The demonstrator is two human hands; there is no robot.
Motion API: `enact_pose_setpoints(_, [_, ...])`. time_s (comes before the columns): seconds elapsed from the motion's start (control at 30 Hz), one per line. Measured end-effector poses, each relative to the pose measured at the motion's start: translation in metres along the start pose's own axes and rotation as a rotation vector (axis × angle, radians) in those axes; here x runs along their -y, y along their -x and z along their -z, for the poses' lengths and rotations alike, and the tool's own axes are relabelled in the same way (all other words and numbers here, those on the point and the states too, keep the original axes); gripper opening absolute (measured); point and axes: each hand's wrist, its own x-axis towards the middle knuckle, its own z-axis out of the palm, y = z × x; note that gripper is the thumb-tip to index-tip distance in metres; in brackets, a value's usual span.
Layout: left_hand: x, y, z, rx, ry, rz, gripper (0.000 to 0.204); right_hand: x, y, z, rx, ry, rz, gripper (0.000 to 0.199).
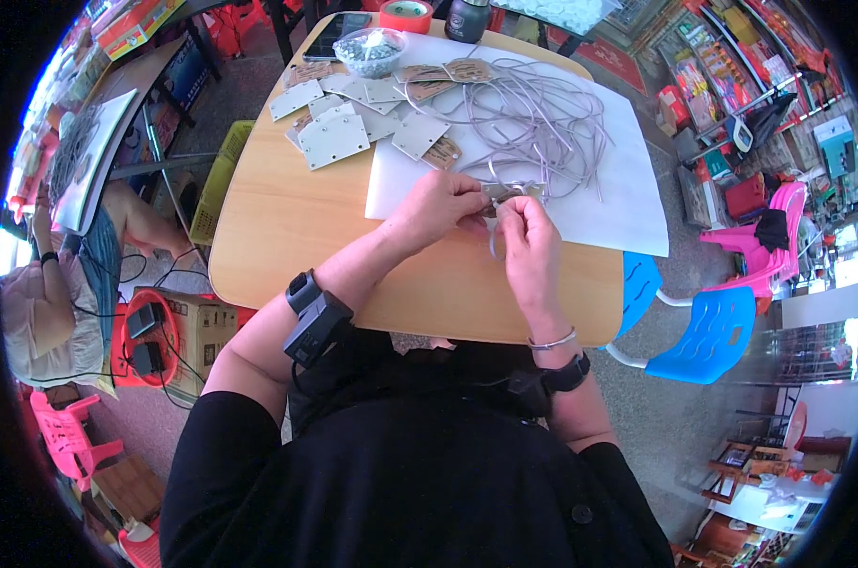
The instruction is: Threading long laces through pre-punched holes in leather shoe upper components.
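Note:
Above the near part of the table, my left hand (436, 204) pinches the edge of a small brownish plate (503, 192) that my fingers partly hide. My right hand (531, 239) is closed on a thin grey cord (492, 244) against that plate, and a short loop of it hangs between my hands. Beyond them spreads a loose tangle of grey-lilac cord (542, 115). Pale plates with small studs (334, 140) lie in a heap to the left, mixed with brown perforated ones (441, 153).
A white sheet (628, 222) covers the right of the wooden table (268, 227). At the back are a bowl of small metal parts (370, 59), a phone (337, 36), a tape roll (406, 13) and a dark jar (468, 21). Another person (60, 303) sits at left; a blue chair (703, 336) stands right.

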Motion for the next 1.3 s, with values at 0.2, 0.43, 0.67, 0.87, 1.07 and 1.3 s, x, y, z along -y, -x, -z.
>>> enact_pose_setpoints(0.2, [-0.001,-0.005,-0.004,0.022,-0.091,-0.05,0.02,-0.003,0.001,0.004,-0.219,0.344,0.485,0.005])
enact_pose_setpoints(0.43, [0.008,-0.006,-0.003,-0.012,0.043,-0.029,0.021,-0.008,0.0,-0.007,-0.159,0.135,0.227,0.015])
enact_pose_setpoints(0.67, [0.003,-0.006,-0.004,-0.042,0.002,0.027,0.017,-0.009,0.004,0.0,-0.148,0.077,0.363,0.009])
enact_pose_setpoints(0.87, [-0.001,-0.004,-0.011,-0.051,0.062,0.018,0.016,-0.012,0.005,0.002,-0.19,0.113,0.422,0.011])
enact_pose_setpoints(1.07, [-0.003,-0.002,-0.005,-0.049,0.014,0.023,0.016,-0.002,0.006,0.004,-0.289,0.269,0.5,0.01])
enact_pose_setpoints(1.3, [0.0,-0.008,-0.018,-0.076,0.036,-0.031,0.015,-0.016,0.004,0.011,-0.179,-0.038,0.36,0.007])
